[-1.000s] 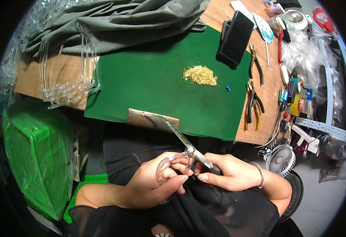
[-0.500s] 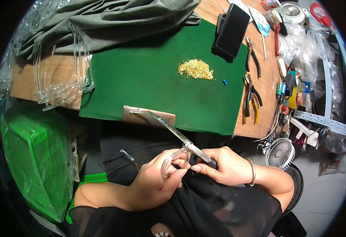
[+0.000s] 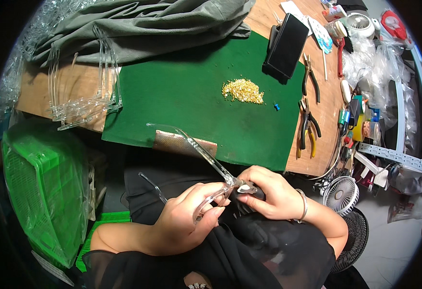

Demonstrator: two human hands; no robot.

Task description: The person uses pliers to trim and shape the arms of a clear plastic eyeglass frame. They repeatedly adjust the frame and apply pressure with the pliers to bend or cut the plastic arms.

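- Clear glasses frame was above your lap, one temple reaching over the green mat.
- Your left hand grasped its rim; your right hand was wrapped around a dark-handled tool at the hinge, contact unclear.
- You seemed to be working that hinge; the next move likely called for steady alignment.
- Beyond lay tiny golden pieces.

Clear glasses frame in left hand: glossy, plastic from where I watch. Tool in right hand: shiny metal, smooth grip. Beyond hands: matt green mat, glittering metallic-looking gold grains, wood table, matt grey cloth. Left of left hand: green plastic crate, glossy film.
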